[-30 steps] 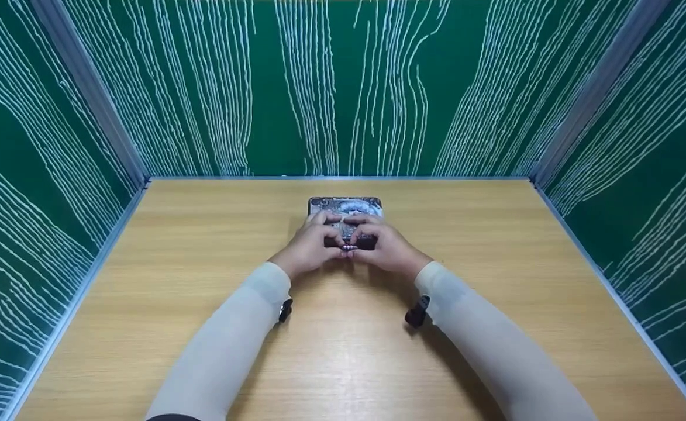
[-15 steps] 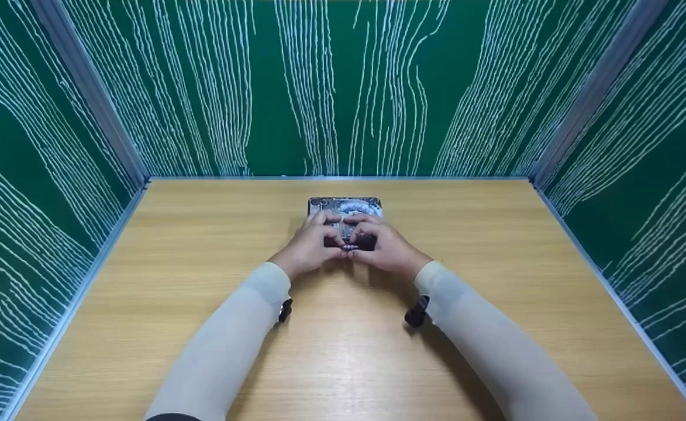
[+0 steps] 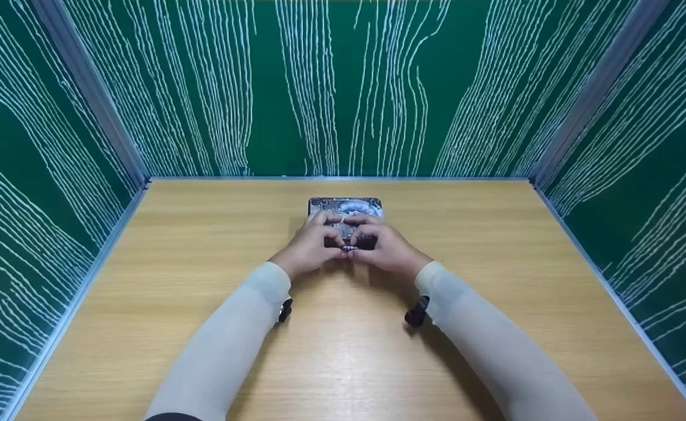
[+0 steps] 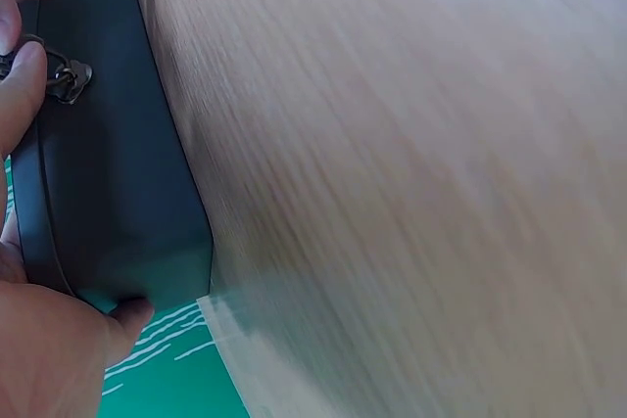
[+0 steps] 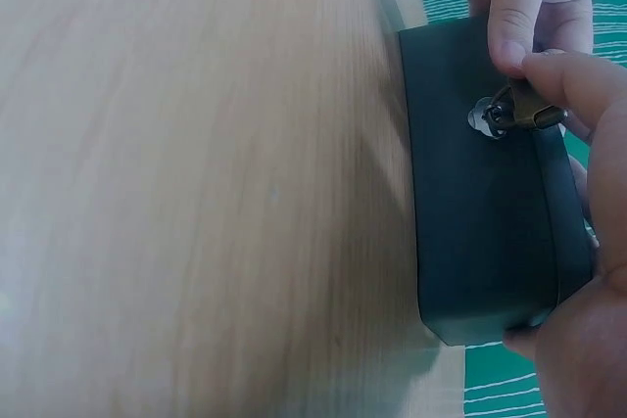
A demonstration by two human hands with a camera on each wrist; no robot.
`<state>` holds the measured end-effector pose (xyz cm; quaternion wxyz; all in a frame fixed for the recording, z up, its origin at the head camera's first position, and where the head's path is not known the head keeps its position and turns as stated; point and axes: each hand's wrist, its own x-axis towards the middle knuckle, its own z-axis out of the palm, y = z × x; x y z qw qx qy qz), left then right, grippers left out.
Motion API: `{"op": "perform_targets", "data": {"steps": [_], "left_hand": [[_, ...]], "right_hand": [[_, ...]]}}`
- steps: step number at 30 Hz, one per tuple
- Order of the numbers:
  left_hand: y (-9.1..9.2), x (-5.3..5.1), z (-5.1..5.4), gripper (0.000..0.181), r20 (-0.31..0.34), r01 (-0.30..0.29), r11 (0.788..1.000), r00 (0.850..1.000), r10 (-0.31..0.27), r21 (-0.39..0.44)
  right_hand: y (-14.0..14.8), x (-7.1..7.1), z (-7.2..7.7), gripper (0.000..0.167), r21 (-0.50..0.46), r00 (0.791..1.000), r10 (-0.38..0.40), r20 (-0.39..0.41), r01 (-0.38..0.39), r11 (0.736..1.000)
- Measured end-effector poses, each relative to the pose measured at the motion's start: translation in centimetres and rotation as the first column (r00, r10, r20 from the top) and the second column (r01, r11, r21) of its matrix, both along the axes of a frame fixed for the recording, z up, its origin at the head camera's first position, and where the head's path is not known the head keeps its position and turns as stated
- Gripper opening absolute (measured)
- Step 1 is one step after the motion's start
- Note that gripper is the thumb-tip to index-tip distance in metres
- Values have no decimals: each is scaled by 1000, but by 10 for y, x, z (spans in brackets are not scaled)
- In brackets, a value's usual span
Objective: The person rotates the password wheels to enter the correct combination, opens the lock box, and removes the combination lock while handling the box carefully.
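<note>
A dark box with a patterned lid point(image 3: 351, 206) stands toward the back of the table. On its front is a small bronze-coloured metal clasp point(image 5: 534, 113), over a fixed metal plate. My left hand point(image 3: 306, 250) holds the box's left side, fingers on the lid and thumb at the clasp. The right hand point(image 3: 390, 251) mirrors it from the other side, its thumb meeting the left thumb at the clasp. Both thumbs and index fingers curl in around the clasp; part of it is hidden by them. In the left wrist view, the black box front point(image 4: 118, 144) faces me and the lid looks closed.
The wooden table point(image 3: 343, 351) stretches in front of the box and to both sides. Green panels point(image 3: 366, 88) with white wavy lines enclose it at the back and sides, joined by grey posts. Dark devices are strapped to both wrists.
Both hands and the box keep their places. Only slight thumb movement and a small shift of the clasp show at the box front.
</note>
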<state>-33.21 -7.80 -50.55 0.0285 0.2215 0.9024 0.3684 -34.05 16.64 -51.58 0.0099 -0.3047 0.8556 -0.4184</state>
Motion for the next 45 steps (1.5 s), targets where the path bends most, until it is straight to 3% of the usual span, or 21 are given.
{"op": "perform_targets", "data": {"steps": [6,14,26,37,45], "left_hand": [[0,0,0,17,-7,9,1000,1000,-10,-13],[0,-1,-1,15,8,0,1000,1000,0,-4],[1,0,-2,15,42,-17,1000,999,17,-4],[1,0,1,16,-3,9,1000,1000,-9,9],[0,-1,-1,14,21,0,1000,1000,-1,3]], "right_hand": [[-1,0,-1,11,12,1000,0,-1,0,1000],[0,1,0,21,17,1000,-12,-2,12,1000],[0,5,2,19,18,999,-21,47,20,1000],[0,0,0,14,-10,1000,15,-12,-15,1000],[1,0,-2,17,16,1000,4,-11,-4,1000]]}}
